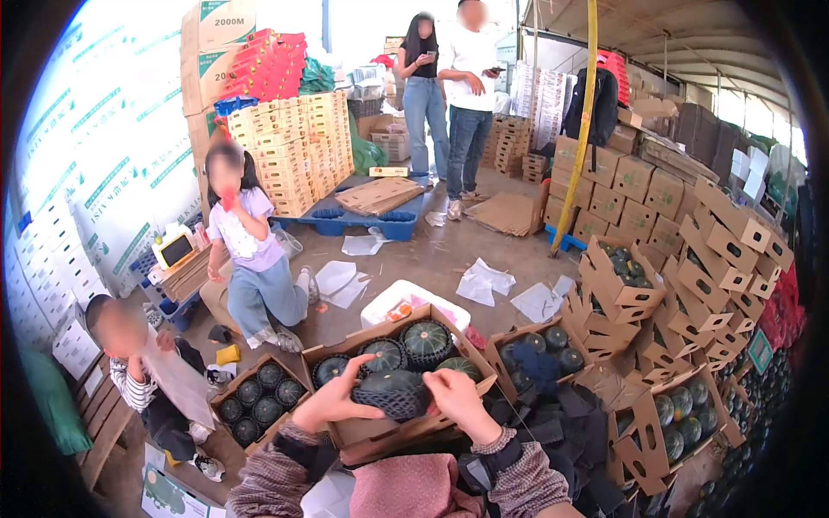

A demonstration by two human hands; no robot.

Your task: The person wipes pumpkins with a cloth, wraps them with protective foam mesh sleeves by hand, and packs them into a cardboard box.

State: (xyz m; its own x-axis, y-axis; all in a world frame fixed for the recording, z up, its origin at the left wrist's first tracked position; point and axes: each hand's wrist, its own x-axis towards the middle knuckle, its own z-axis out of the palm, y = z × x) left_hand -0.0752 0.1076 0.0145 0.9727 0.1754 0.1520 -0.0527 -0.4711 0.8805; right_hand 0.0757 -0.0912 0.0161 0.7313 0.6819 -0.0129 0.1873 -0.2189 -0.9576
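My left hand (pixel 338 395) cups the left side of a dark green squash (pixel 393 382), its thumb and fingers spread around it. My right hand (pixel 459 401) is closed at the squash's right end, its fingers pinching the edge of the black foam net (pixel 390 401) that covers the lower part. Both hands are over the near side of an open cardboard box (pixel 367 432). Inside the box, a netted squash (pixel 427 342) and several others stand along the far side, some partly hidden by my hands.
A box of netted squashes (pixel 262 390) is on the left, another box of squashes (pixel 546 350) on the right. Black foam nets (pixel 561 445) are heaped at my right. A white foam box (pixel 401 293) stands behind. Two children sit or crouch left; two people stand farther back.
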